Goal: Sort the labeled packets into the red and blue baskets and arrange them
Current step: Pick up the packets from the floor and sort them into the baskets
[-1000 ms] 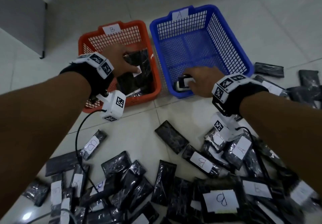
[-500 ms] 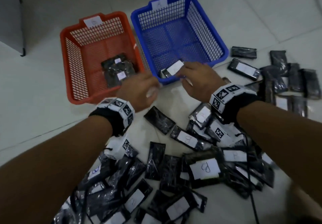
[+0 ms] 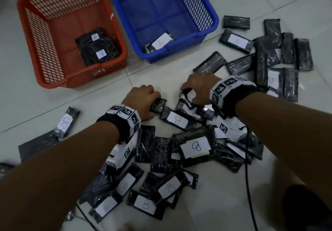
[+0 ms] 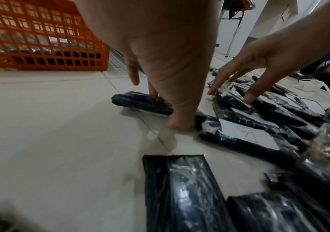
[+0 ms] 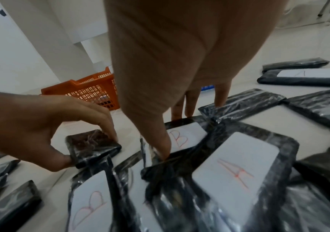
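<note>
Pale glossy floor tiles (image 3: 233, 185) carry everything. Taking the red basket (image 3: 53, 79) as the landmark: the blue basket (image 3: 214, 22) stands just beside it on its right, both with a paper tag on the far wall, B on the red, A on the blue. Inside the red basket, toward its near right corner, lie black packets (image 3: 98, 51) with B labels face up. One packet labelled A (image 3: 159, 42) lies in the blue basket at the near wall, close to the corner next to the red basket.

Nearer the person than the red basket and to its right spreads a heap of black plastic-wrapped packets (image 3: 161, 158), many overlapping, some showing white labels marked A or B, others face down. A further cluster of packets (image 3: 280, 54) lies well to the right, past the blue basket. A single B packet (image 3: 65, 122) lies apart, straight in front of the red basket's near wall.

At the heap's edge closest to the red basket, the left hand (image 3: 142, 98) pinches a small unlabelled dark packet (image 5: 92, 146) between thumb and fingertips on the tile. Just right of it, the right hand (image 3: 198, 87) has thumb and fingers curled onto a B-labelled packet (image 5: 182, 138) atop the heap, gripping its edges.
</note>
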Available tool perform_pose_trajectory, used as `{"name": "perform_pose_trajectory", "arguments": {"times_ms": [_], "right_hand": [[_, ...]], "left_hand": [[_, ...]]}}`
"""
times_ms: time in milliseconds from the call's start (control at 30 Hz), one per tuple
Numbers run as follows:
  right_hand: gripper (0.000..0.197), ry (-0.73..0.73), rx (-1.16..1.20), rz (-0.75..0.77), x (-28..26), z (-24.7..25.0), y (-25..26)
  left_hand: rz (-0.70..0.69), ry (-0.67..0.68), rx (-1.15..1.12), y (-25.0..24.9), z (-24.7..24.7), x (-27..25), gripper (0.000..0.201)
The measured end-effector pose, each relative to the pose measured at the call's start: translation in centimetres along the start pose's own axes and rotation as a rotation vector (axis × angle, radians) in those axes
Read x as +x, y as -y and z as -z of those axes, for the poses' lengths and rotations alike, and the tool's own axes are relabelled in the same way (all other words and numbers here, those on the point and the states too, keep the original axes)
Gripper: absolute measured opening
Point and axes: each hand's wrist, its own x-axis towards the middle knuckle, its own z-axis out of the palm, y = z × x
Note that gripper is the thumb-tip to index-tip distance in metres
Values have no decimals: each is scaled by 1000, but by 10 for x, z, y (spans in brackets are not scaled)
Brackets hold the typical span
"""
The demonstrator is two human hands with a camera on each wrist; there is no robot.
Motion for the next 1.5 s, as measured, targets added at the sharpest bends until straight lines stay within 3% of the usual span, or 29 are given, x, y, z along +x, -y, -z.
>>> {"name": "perform_pose_trajectory", "arguments": {"times_ms": [200,267,333,367,433,567,700,733,833,900,1067,1167,1300,1400,1500], "right_hand": [[33,-129,196,-26,-1,-2,-16],[29,-196,294,-4,0,-5,-14],[22,-266,419,7,2,-7,-11],[20,-302,483,7,3,-5,-8],[20,-376,594,-5,5,1,-5],[22,-433,740,-41,13,12,5],[39,-474,886,3,26,25,24],[35,-477,909,29,29,30,29],[27,-517,776,98,40,56,52],[25,-580,617,160,52,75,72],[33,-637,289,357,97,113,136],[31,-519,116,377,131,117,165],[32,-365,89,322,162,112,177],[46,-428,117,255,157,117,163],[45,-625,150,141,134,123,131]], "left_hand": [[262,34,-456,-8,9,3,27],[457,40,-861,-13,19,8,15],[651,83,-1388,-15,30,10,18],[698,103,-1592,-14,37,9,23],[695,145,-1791,-6,49,8,36],[662,101,-1664,13,72,3,43],[535,-32,-1215,34,96,-11,23],[495,-85,-1130,41,104,-16,23],[456,-297,-777,78,124,-33,32],[529,-388,-593,107,129,-47,37],[671,-496,-518,162,110,-85,37],[712,-545,-589,175,95,-99,36],[742,-617,-618,169,84,-94,25],[691,-637,-619,158,89,-78,19],[568,-623,-598,136,106,-52,14]]}}
